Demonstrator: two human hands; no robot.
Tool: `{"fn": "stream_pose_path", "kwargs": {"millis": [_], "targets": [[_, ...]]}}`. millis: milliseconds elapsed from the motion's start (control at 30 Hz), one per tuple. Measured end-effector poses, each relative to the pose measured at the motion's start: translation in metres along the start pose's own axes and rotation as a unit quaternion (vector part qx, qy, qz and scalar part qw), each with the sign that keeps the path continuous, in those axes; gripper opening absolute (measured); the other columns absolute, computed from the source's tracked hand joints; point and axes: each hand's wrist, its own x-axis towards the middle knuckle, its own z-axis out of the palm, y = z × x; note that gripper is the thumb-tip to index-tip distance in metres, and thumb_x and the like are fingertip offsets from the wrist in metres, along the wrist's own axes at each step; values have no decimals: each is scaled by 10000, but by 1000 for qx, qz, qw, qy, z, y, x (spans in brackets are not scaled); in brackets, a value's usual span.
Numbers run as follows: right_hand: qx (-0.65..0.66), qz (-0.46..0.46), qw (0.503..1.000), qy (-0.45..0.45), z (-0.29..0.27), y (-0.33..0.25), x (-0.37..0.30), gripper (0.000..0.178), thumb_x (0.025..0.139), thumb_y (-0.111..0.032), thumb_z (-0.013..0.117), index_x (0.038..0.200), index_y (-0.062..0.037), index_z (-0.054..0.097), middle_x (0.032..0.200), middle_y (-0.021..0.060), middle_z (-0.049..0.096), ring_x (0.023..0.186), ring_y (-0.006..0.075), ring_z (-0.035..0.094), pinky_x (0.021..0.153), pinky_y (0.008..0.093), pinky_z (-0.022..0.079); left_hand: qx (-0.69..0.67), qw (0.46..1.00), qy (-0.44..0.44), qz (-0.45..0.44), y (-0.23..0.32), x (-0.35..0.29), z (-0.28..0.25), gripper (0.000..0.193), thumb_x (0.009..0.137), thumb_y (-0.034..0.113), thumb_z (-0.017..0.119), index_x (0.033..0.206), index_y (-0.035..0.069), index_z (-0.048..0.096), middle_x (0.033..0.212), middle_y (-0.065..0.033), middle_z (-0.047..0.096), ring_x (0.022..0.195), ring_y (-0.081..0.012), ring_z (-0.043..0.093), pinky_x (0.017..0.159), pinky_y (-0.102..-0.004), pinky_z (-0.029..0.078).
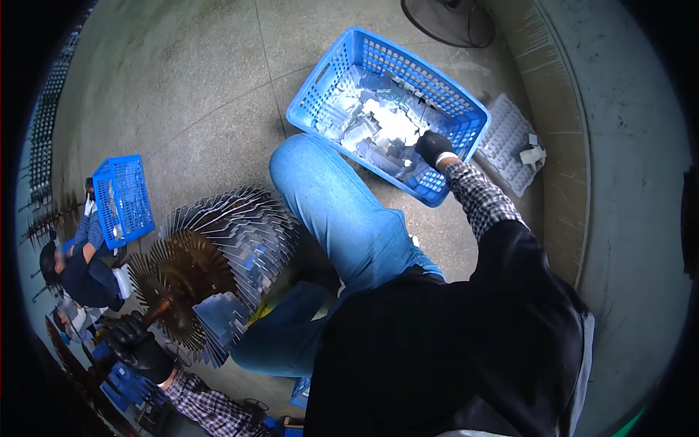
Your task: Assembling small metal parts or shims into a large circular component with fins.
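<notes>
My left hand (138, 348), in a black glove, is closed round the end of a rusty shaft (157, 311). That shaft runs into a round rack (191, 269) of rusty radial fins. Many thin grey metal plates (251, 237) fan out from the rack beside my legs. My right hand (435, 148), also black-gloved, reaches into a blue plastic crate (466, 104) over its near right side. Loose shiny metal pieces (364, 130) lie in the crate, some in bright glare. The right fingers look curled down at the pieces; what they hold, if anything, is hidden.
A grey moulded tray (504, 142) with a white scrap on it lies right of the crate, by the wall. At the top stands a dark round base (451, 20). On the left a co-worker (84, 269) sits near another blue crate (122, 200), with a second person (76, 320) close by.
</notes>
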Motion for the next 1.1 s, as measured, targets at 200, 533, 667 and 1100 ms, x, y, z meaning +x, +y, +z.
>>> {"fn": "stream_pose_path", "kwargs": {"millis": [200,533,667,1100], "targets": [[153,119,978,78,-16,23,-11,301,928,-290,634,964,-21,766,993,207,764,896,417,724,788,470,572,-75,991,-105,-28,-3,9,4,227,1101,182,437,882,129,461,849,-20,465,793,-179,426,900,-373,416],[457,239,840,167,-72,30,-31,276,940,-247,722,1067,-4,749,1049,155,757,828,317,713,774,386,580,197,976,90,5,-2,-28,4,281,1124,186,447,1278,30,624,1257,-124,646,1175,-250,592,1064,-415,490],[733,214,625,161,-141,-18,-68,256,956,-149,748,1143,25,733,1004,83,733,748,159,645,698,280,542,311,947,69,51,14,-69,22,394,1094,145,460,1438,-4,582,1489,-199,590,1282,-310,618,1138,-427,491],[381,-422,739,361,-274,-307,-172,391,953,-48,726,1329,28,649,1040,121,724,635,171,605,605,320,535,318,947,42,-4,36,-145,201,401,1066,157,455,1393,-34,586,1289,-144,674,1068,-245,670,954,-365,536]]}}
